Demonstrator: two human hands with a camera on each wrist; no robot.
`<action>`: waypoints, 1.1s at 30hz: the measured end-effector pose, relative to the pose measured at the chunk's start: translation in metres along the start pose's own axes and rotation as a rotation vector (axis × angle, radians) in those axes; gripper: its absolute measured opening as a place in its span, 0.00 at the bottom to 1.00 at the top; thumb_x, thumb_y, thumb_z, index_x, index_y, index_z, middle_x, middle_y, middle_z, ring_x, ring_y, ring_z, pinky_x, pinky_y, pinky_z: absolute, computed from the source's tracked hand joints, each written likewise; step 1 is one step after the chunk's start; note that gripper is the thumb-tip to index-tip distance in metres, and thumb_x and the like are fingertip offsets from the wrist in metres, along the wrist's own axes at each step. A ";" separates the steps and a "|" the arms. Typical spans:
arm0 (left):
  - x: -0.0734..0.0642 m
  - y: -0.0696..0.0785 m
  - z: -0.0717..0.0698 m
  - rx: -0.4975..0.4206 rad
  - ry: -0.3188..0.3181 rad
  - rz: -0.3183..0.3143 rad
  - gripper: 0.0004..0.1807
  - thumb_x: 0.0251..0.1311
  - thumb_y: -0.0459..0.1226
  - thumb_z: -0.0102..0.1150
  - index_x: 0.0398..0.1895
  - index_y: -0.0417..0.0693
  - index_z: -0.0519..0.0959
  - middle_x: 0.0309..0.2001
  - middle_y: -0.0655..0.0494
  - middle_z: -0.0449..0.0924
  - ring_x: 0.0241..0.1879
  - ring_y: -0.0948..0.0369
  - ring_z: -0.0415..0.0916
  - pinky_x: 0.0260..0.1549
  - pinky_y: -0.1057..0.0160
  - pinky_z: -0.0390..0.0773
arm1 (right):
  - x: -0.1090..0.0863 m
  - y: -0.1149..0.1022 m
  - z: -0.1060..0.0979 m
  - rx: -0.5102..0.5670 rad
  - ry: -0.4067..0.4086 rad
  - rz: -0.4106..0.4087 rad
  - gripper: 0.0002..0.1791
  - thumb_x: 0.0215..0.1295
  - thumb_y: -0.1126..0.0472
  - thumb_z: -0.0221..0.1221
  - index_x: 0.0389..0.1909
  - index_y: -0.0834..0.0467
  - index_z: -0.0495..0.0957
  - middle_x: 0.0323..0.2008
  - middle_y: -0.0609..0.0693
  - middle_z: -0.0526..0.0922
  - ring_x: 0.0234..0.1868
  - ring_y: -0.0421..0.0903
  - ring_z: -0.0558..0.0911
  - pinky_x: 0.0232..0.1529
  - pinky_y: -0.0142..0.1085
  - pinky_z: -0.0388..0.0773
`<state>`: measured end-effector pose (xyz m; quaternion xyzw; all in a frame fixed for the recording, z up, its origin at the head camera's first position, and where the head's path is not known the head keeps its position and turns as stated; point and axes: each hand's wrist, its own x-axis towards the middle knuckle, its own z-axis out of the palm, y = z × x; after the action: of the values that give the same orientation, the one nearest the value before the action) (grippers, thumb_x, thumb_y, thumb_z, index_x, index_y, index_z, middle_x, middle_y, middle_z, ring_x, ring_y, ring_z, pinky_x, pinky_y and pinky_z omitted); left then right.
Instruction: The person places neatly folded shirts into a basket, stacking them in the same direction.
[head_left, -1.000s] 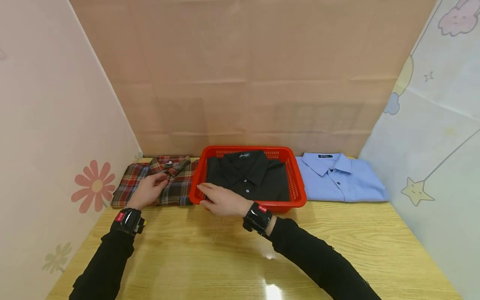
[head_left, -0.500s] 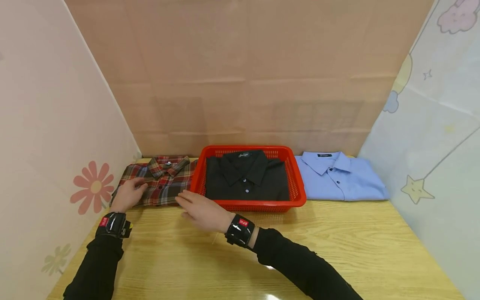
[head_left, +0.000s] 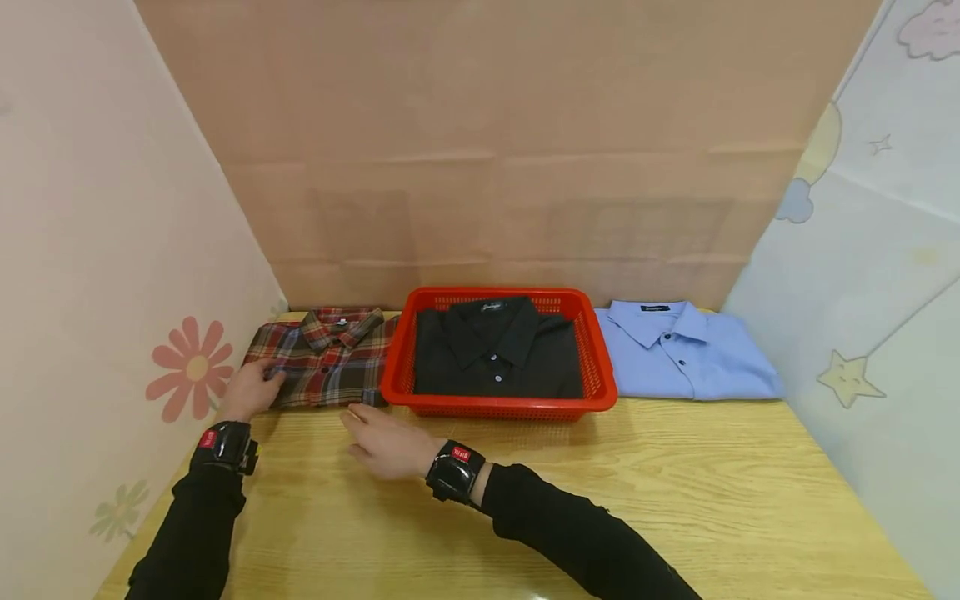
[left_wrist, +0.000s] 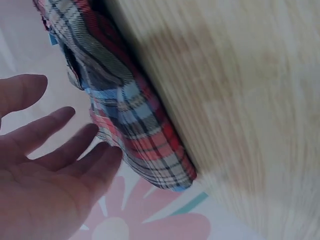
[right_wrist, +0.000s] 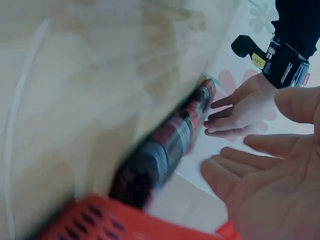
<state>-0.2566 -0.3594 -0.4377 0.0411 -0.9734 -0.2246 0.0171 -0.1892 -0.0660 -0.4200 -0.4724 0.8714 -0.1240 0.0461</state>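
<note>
In the head view, the plaid shirt (head_left: 333,367) lies folded flat on the table (head_left: 615,483), collar to the back, just left of the red basket (head_left: 498,405), whose left wall stands against or in front of its right edge; which of the two, I cannot tell. The black shirt (head_left: 457,379) lies in the basket, and the blue shirt (head_left: 712,362) lies to the basket's right. The left hand (head_left: 247,390) is at the plaid shirt's left edge, and the right hand (head_left: 392,443) is near its front right corner, over the table; neither appears to grip anything. The cloth looks light, soft and limp, nothing that would break, but a pull from one side would probably loosen the fold or skew the collar. In the left wrist view, the fingers are spread and loosely bent, with the thumb well apart, next to the layered, rounded edge; whether the fingertips touch it is unclear. That edge looks thick enough to take, ideally with fingers under all the layers. In the right wrist view, the right hand's fingers are nearly straight, with a wide gap to the thumb, holding nothing; support beneath both ends would likely keep the fold flat.
</note>
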 end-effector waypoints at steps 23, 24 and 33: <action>-0.005 -0.030 -0.001 0.006 -0.099 -0.120 0.37 0.68 0.40 0.47 0.67 0.17 0.51 0.62 0.15 0.57 0.61 0.26 0.58 0.60 0.33 0.63 | 0.035 0.017 0.032 0.538 -0.097 0.516 0.48 0.71 0.47 0.56 0.79 0.54 0.35 0.78 0.58 0.44 0.24 0.43 0.79 0.18 0.33 0.61; -0.005 -0.030 -0.001 0.001 -0.098 -0.130 0.38 0.68 0.41 0.47 0.68 0.17 0.50 0.63 0.15 0.56 0.62 0.26 0.58 0.61 0.33 0.62 | 0.035 0.017 0.033 0.546 -0.101 0.515 0.49 0.70 0.47 0.57 0.79 0.53 0.35 0.78 0.57 0.43 0.30 0.44 0.81 0.19 0.33 0.62; -0.005 -0.028 -0.003 -0.050 -0.092 -0.202 0.42 0.71 0.45 0.44 0.71 0.19 0.41 0.65 0.15 0.52 0.64 0.26 0.54 0.63 0.32 0.59 | 0.030 0.016 0.031 0.624 -0.091 0.516 0.52 0.69 0.46 0.57 0.79 0.52 0.32 0.79 0.53 0.36 0.77 0.50 0.54 0.59 0.40 0.72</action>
<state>-0.2496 -0.3856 -0.4478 0.1283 -0.9581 -0.2511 -0.0494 -0.2126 -0.0881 -0.4532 -0.2064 0.8789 -0.3460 0.2555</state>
